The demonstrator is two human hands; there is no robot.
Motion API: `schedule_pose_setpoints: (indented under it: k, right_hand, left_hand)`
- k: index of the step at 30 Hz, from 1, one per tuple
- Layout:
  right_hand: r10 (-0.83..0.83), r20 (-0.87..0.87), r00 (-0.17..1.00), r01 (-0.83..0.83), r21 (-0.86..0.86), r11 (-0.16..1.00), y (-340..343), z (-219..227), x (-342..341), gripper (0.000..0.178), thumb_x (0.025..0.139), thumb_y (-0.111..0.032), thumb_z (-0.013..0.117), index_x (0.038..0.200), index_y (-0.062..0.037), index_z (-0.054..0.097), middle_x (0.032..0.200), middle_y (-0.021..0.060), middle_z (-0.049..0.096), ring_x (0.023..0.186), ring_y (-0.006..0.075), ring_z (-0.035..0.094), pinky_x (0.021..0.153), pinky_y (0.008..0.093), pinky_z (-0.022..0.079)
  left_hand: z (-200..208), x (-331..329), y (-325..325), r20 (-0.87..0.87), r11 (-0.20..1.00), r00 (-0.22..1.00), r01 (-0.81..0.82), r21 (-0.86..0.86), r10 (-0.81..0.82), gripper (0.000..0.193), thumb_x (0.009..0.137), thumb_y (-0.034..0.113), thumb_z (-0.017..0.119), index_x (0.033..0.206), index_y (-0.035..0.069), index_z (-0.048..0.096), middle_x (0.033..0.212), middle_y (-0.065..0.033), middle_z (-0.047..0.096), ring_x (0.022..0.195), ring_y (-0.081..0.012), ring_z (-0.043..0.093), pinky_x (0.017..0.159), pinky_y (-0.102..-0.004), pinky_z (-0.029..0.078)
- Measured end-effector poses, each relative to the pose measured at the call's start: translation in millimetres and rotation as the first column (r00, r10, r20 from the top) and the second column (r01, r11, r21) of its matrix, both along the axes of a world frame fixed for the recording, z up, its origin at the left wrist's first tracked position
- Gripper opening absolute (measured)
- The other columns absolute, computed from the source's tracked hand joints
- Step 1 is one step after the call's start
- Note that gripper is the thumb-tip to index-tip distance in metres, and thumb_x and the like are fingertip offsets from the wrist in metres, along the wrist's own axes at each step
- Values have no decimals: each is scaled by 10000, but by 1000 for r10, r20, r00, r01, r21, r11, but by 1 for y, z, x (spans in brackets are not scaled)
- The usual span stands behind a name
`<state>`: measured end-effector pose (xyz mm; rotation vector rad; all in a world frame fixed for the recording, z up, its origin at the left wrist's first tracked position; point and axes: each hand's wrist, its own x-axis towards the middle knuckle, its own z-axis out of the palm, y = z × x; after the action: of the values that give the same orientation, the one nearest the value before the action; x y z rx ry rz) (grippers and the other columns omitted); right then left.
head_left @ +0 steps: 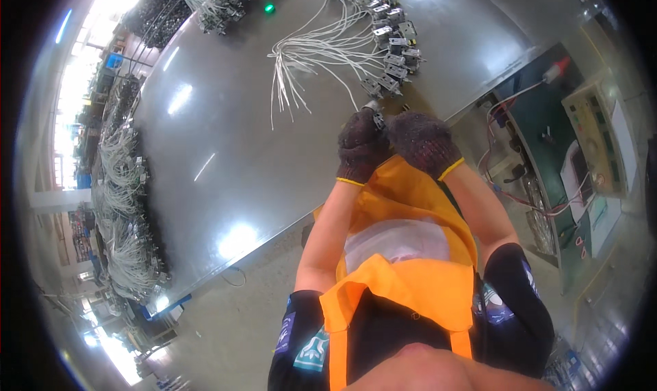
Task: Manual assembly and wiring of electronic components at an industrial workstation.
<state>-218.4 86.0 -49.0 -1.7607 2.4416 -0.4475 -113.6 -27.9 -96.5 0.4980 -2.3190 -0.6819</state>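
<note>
At the near edge of the metal table, my left hand, in a dark knit glove with yellow cuff, is closed on a small metal fitting with a white wire. Only the fitting's top shows above the fingers. Close beside it, my gloved right hand is curled closed; what it may hold is hidden. Just beyond both hands lies a bunch of white wires, tied together at the left. Their right ends run to a row of similar metal fittings.
The shiny metal table carries heaps of wired fittings along its left edge and far edge. A green light spot shows on it. To the right stand a dark green bench, a beige instrument box and loose red cables.
</note>
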Motion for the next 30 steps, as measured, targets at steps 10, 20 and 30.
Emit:
schedule_pose_setpoints:
  k: [10,20,30]
  right_hand:
    - [2,-228,974,5,28,1000,10,-5,0,205,893,-197,489,919,-69,647,817,215,657,766,371,648,675,472,526]
    - [-639,-223,736,654,-8,756,150,-43,-108,346,889,-210,522,1209,-90,578,1135,174,632,1005,344,635,789,469,520]
    - [-891,-29,453,882,163,443,224,-62,-237,438,879,-168,511,1316,-146,531,1331,169,545,1202,355,544,1013,446,448]
  left_hand:
    - [-48,-11,-4,-114,933,986,156,324,-125,408,715,291,764,1017,79,589,874,-167,617,826,-369,602,698,-442,493]
    - [42,-1,13,-119,835,993,57,548,10,514,848,135,711,1305,7,511,1210,-166,615,1061,-281,599,917,-364,465]
    - [192,-21,-59,-496,938,865,230,259,-75,485,1015,238,434,1449,24,397,1289,-93,561,1094,-178,550,847,-319,459]
